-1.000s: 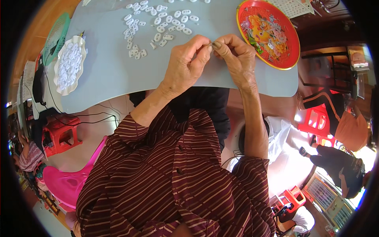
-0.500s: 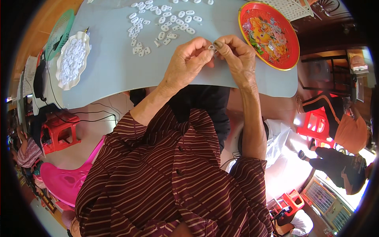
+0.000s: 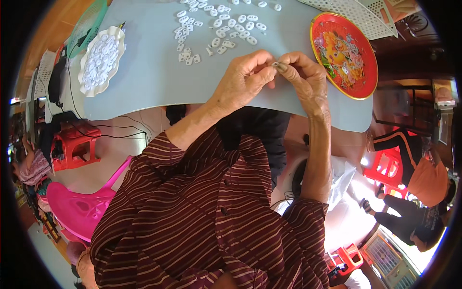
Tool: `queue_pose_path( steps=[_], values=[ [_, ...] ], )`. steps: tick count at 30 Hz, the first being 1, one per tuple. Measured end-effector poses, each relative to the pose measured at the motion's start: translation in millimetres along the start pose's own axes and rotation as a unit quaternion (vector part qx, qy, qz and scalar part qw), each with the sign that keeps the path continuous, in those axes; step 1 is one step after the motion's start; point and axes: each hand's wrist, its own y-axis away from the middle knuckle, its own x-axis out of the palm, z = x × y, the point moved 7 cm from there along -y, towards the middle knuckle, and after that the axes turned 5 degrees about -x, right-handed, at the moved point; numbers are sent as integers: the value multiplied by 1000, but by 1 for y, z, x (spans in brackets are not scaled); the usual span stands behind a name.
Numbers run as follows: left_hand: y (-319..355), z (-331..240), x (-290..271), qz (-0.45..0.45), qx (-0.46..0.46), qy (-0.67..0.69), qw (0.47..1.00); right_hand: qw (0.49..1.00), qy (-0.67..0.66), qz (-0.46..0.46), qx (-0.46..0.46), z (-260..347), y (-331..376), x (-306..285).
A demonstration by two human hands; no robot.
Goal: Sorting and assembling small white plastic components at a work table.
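Above the near edge of the grey-blue table point(image 3: 159, 86), my left hand point(image 3: 245, 79) and my right hand point(image 3: 305, 79) meet fingertip to fingertip. Both are closed in a pinch on a small white plastic piece point(image 3: 275, 64), mostly covered by thumbs and fingers. Beyond my left hand, several white oval plastic pieces with two holes point(image 3: 231, 22) lie scattered. Smaller white pieces point(image 3: 188, 60) form a loose group nearer to me. To the right of my right hand stands a round red tray point(image 3: 368, 67) with a flower pattern, holding thin scraps and a small white piece.
A white wavy-edged dish point(image 3: 90, 91) heaped with white pieces stands at the left, beside a green mesh basket point(image 3: 96, 19) and a black cable. A white perforated basket point(image 3: 358, 19) is at the far right. Stools, a pink chair point(image 3: 72, 212) and other people surround the table.
The whole view has shifted, so the table and its things appear further right. My hands stay pinched together on the small white piece, with only slight finger movement.
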Motion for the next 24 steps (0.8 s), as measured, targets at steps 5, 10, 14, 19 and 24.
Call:
queue_pose_path(
  steps=[5, 10, 14, 19, 24],
  values=[
    [-21, -23, -30, 25, 72, -252, 965, 999, -26, -41, -8, -1, -1, -5],
    [-44, -29, -38, 40, 243, -529, 812, 998, -19, -53, 4, -5, 2, -5],
    [-53, -16, -35, 96, 213, -549, 803, 999, -9, -46, -13, -5, 2, -5],
    [-51, -19, -29, 91, 283, -534, 791, 999, -3, -37, -15, -5, 1, -3],
    [-49, -31, -23, 87, 148, -357, 918, 995, -56, -69, -55, -3, 1, -7]
  ],
)
